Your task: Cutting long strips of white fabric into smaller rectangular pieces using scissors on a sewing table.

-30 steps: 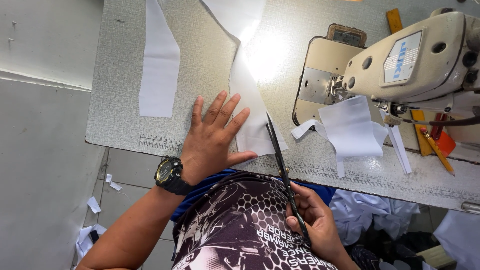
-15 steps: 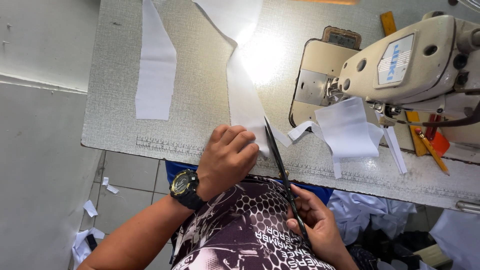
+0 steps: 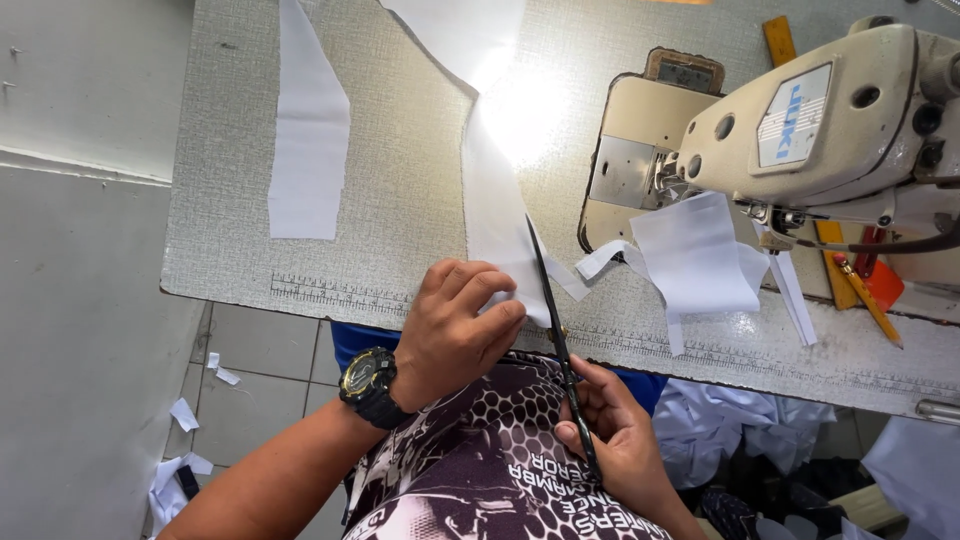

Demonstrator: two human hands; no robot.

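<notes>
The left hand [image 3: 455, 325] pinched the near end of the white cloth [image 3: 495, 215] at the table [image 3: 400, 200] edge, fingers curled together over it, while the right hand [image 3: 625, 440] gripped the scissors [image 3: 555, 330] by the handles, fingers closed around them, blades running up along the cloth's right edge. To cut well, the pinch probably needed to keep the cloth taut and flat just beside the blades, fingertips clear of them. The sewing machine [image 3: 800, 130] stood to the right.
</notes>
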